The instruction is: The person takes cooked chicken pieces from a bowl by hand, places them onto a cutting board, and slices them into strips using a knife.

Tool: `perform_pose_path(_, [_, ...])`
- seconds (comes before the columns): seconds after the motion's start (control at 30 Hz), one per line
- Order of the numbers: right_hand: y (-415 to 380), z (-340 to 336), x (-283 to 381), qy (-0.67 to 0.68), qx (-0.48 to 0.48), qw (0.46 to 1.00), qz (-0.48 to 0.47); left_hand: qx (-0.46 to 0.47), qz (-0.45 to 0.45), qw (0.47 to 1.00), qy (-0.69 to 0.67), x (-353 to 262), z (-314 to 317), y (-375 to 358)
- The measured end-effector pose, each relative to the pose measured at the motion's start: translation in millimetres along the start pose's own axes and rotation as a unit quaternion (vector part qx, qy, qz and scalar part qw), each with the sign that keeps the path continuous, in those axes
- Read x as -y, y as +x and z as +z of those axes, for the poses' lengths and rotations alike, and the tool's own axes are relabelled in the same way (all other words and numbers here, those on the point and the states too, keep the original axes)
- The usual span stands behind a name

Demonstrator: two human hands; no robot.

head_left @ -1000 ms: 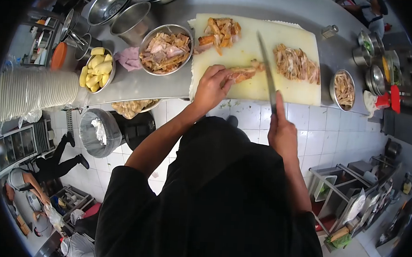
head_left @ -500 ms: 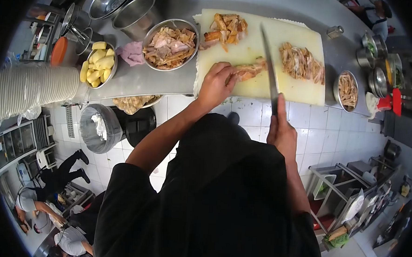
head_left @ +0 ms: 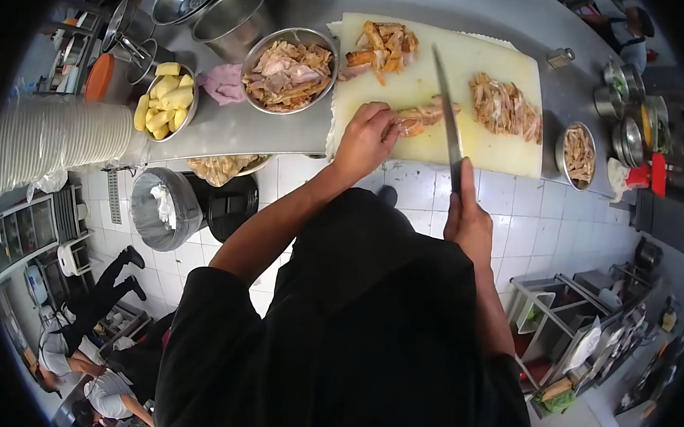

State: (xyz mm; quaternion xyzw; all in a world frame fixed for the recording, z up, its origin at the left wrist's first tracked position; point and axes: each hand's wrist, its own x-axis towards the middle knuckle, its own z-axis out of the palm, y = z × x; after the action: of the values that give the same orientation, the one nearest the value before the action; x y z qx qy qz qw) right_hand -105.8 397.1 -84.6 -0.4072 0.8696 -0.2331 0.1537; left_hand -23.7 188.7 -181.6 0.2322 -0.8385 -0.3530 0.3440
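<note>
1. The left hand [head_left: 365, 137] lies curled over a strip of cooked meat [head_left: 420, 117], fingers pressing it flat on the pale cutting board [head_left: 477, 147].
2. The right hand [head_left: 468, 220] is closed round the handle of a long knife [head_left: 446, 114]; its blade crosses the strip just right of the left fingertips.
3. On the board, a sliced meat pile [head_left: 508, 108] lies right of the blade, and uncut orange-brown pieces [head_left: 382, 44] sit at the far left corner.
4. Just left of the board a steel bowl [head_left: 290, 70] holds mixed meat scraps.
5. Further left, a smaller bowl [head_left: 162, 103] holds yellow potato pieces.
6. Right of the board, a small bowl [head_left: 579, 154] holds shredded meat.
7. Two empty steel bowls [head_left: 214, 6] stand behind.
</note>
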Motion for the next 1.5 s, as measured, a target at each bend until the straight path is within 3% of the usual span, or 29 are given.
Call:
perform_pose_path(0.1, [-5, 11, -6, 0.042, -0.146, 0.984, -0.096, -0.013, -0.026, 0.999, -0.033, 1, -1, -2])
perform_pose_path(0.13, [-4, 17, -9, -0.015, -0.021, 0.999, -0.031, -0.018, -0.036, 0.998, -0.045, 2, -1, -3])
perform_pose_path(0.2, [0, 25, -12, -0.127, 0.227, 0.960, 0.102, -0.020, -0.034, 0.998, -0.046, 3, 0, -3])
perform_pose_path(0.37, [4, 21, -4, -0.125, 0.219, 0.962, 0.105, -0.010, 0.032, 0.999, -0.004, 2, -2, 9])
perform_pose_path(0.53, [-3, 13, -17, -0.076, 0.182, 0.980, 0.039, 0.003, 0.036, 0.998, 0.042, -1, 3, 2])
perform_pose_path(0.77, [-5, 3, -17, -0.024, 0.161, 0.986, 0.023, 0.007, -0.015, 0.997, 0.074, -3, 10, 5])
perform_pose_path(0.87, [-15, -12, -21, 0.048, 0.067, 0.996, 0.034, 0.033, -0.062, 0.991, 0.112, -14, 15, 10])
perform_pose_path(0.93, [-13, -22, -30, 0.041, 0.067, 0.992, 0.102, 0.039, -0.070, 0.986, 0.145, -39, 15, 19])
perform_pose_path(1.03, [-6, -13, -53, 0.023, 0.073, 0.991, 0.109, 0.152, -0.089, 0.969, 0.174, -56, 22, 31])
perform_pose_path(1.13, [1, 0, -63, 0.022, 0.089, 0.991, 0.102, 0.196, -0.121, 0.957, 0.177, -51, 33, 44])
perform_pose_path(1.23, [10, 9, -59, 0.038, 0.085, 0.993, 0.072, 0.186, -0.132, 0.957, 0.177, -43, 40, 53])
perform_pose_path(1.4, [40, 25, -46, 0.047, 0.089, 0.993, 0.053, 0.074, -0.008, 0.986, 0.150, -4, 47, 54])
perform_pose_path(1.43, [47, 19, -37, 0.043, 0.095, 0.993, 0.049, 0.067, -0.035, 0.988, 0.135, -12, 45, 57])
perform_pose_path(1.5, [62, 25, -30, 0.065, 0.064, 0.995, 0.035, 0.051, -0.010, 0.987, 0.154, -14, 43, 64])
